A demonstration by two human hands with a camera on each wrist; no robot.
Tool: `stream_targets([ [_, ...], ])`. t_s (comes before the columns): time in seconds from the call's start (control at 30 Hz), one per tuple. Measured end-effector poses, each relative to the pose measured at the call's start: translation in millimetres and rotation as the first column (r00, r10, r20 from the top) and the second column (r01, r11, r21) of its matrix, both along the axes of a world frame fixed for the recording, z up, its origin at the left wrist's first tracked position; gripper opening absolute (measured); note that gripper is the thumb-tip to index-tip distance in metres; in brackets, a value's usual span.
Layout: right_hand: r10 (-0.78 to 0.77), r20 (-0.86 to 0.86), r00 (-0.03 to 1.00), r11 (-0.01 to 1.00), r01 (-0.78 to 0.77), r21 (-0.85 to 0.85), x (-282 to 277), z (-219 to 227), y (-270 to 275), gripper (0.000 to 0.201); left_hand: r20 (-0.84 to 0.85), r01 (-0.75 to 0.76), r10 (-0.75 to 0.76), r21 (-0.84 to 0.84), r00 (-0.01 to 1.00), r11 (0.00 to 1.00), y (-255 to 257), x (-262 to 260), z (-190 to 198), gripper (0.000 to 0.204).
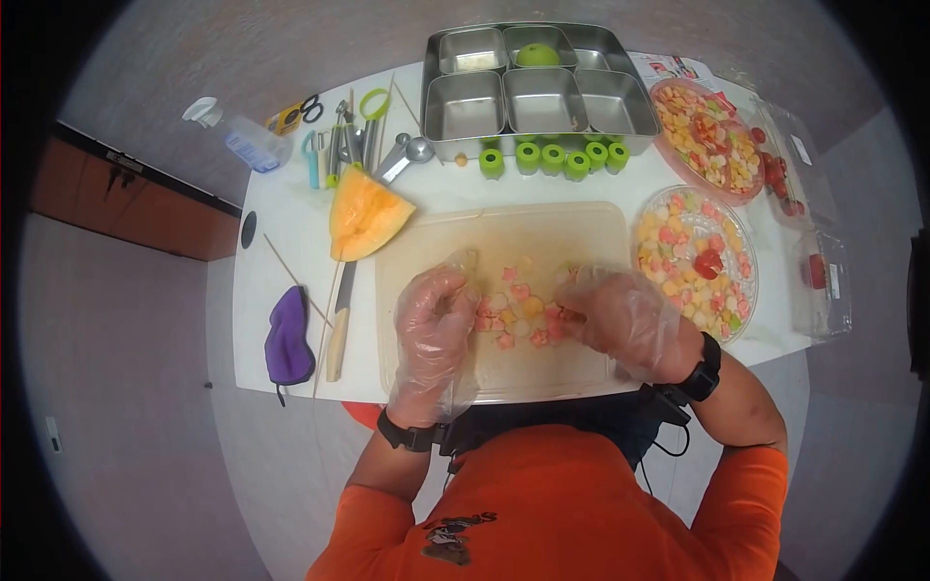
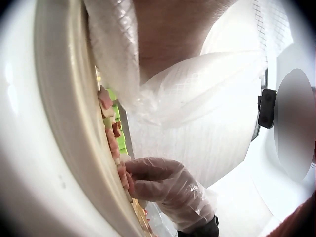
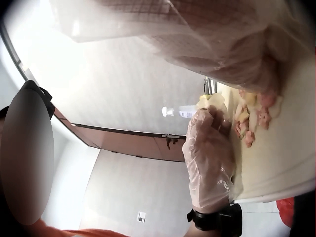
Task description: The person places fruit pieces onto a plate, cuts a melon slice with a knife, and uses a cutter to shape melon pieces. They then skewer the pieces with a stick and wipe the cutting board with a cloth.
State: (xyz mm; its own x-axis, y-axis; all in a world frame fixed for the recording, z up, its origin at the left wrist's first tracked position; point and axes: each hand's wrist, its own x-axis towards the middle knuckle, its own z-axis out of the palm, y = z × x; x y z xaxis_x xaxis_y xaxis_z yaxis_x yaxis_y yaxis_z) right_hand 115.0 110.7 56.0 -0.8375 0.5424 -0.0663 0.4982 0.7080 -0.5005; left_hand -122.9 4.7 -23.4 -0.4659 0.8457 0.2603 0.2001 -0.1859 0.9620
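"Pink and yellow fruit bits, where are they lying?"

"Loose on the board, between the left and right fingers. The bits are the work in hand."

"Right hand?"

"Thumb and finger are pinching a pink bit down at the board, nearly closed. Glove is showing clear plastic."

"Left hand?"

"Hovering at the other side of the bits. Fingers are curling toward the thumb. Can't tell if they're holding anything; the glove is hiding the tips."

"Around them?"

"Melon wedge is sitting beyond the left fingers, off to their left. Knife is lying left of the left fingers, blade running toward the wedge. Plate of mixed bits is standing right of the right fingers. Green cutters are lining up beyond both sets of fingers, steel tray sitting behind."
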Motion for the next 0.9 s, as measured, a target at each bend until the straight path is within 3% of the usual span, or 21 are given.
stream_targets([
  [0.3,-0.108,-0.025,0.994,0.992,0.106,-0.063,7,16,-3,0.015,-0.083,-0.006,0.009,0.029,0.996,1.0,1,-2,-6,0.021],
  [0.43,-0.214,-0.144,0.966,0.963,0.185,-0.194,14,28,1,0.014,0.056,0.009,-0.009,-0.004,0.998,1.0,0,1,0,0.02],
  [0.5,-0.39,-0.197,0.9,0.843,0.262,-0.47,20,36,5,0.007,0.104,0.022,-0.02,-0.02,0.994,1.0,0,3,6,0.019],
  [0.53,-0.391,-0.193,0.9,0.845,0.267,-0.464,23,37,9,0.007,0.076,0.017,-0.016,-0.016,0.997,1.0,-1,3,10,0.02],
  [0.6,-0.623,-0.271,0.734,0.693,0.357,-0.627,33,41,20,0.007,0.07,0.027,-0.027,-0.001,0.997,1.0,-1,0,5,0.02],
  [0.67,-0.67,-0.274,0.69,0.675,0.412,-0.612,46,52,44,0.007,-0.12,-0.003,0.006,0.032,0.993,0.999,1,-7,-14,0.021],
  [0.73,-0.813,-0.237,0.532,0.532,0.513,-0.674,61,44,75,0.005,-0.059,0.0,0.004,0.062,0.998,0.998,4,-1,-7,0.022],
  [0.77,-0.814,-0.238,0.529,0.536,0.528,-0.659,68,38,92,0.005,-0.1,-0.01,0.016,0.057,0.995,0.998,4,-3,-8,0.021],
  [0.8,-0.788,-0.21,0.578,0.587,0.605,-0.537,77,30,109,0.009,-0.146,-0.025,0.032,0.049,0.989,0.998,4,-3,-8,0.02],
  [0.83,-0.763,-0.173,0.623,0.631,0.661,-0.406,83,24,119,0.014,-0.05,0.016,-0.014,0.03,0.999,0.999,3,1,3,0.018],
  [0.9,-0.74,-0.186,0.647,0.652,0.622,-0.433,90,12,125,0.014,0.002,0.033,-0.033,0.029,0.999,0.999,2,5,11,0.017],
])
